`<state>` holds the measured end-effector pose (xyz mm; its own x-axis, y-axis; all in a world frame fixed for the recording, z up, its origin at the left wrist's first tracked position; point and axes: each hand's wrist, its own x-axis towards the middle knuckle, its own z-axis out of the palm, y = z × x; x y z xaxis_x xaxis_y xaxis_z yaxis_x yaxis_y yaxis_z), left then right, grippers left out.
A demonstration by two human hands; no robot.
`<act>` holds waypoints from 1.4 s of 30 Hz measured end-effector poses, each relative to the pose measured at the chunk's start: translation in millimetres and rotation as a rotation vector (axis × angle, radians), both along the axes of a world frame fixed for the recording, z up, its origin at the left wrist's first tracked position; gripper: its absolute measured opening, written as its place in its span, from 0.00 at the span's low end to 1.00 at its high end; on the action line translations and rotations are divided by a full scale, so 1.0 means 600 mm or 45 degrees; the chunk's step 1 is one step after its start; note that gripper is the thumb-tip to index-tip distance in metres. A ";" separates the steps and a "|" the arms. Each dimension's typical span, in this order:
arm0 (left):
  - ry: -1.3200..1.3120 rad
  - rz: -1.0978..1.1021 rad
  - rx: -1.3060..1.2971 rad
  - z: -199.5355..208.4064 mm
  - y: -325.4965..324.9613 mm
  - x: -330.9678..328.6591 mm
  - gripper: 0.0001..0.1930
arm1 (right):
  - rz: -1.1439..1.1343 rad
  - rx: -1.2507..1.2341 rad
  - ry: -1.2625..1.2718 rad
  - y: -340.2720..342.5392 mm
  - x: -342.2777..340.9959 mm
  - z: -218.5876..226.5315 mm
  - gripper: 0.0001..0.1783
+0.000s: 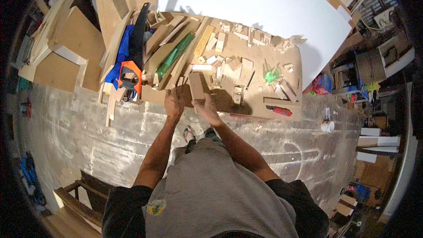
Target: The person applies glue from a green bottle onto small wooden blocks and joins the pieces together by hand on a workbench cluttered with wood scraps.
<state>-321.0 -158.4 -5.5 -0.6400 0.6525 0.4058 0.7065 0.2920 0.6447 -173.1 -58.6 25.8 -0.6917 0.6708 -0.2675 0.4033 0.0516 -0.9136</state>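
Note:
At the near edge of the wooden workbench (260, 111), my right hand (208, 109) grips the lower end of a short flat wooden block (196, 85), which stands out beyond the fingers. Just left of it, my left hand (174, 104) has its fingers curled together. Whatever they hold, if anything, is too small and shaded to make out. Past the block lie small wood offcuts (211, 60) and a dark pencil-like stick (250, 80). A small block with a hole (238, 94) rests to the right of my right hand.
A handsaw with an orange handle (139, 79) leans at the left by long boards (169, 39) and a green strip (175, 56). A red utility knife (280, 110) and a green object (271, 76) lie at the right. Beyond stands a large white panel (246, 0).

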 end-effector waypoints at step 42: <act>-0.448 0.132 -0.002 -0.016 0.172 0.368 0.20 | 0.439 0.460 -0.083 0.282 0.309 -0.031 0.19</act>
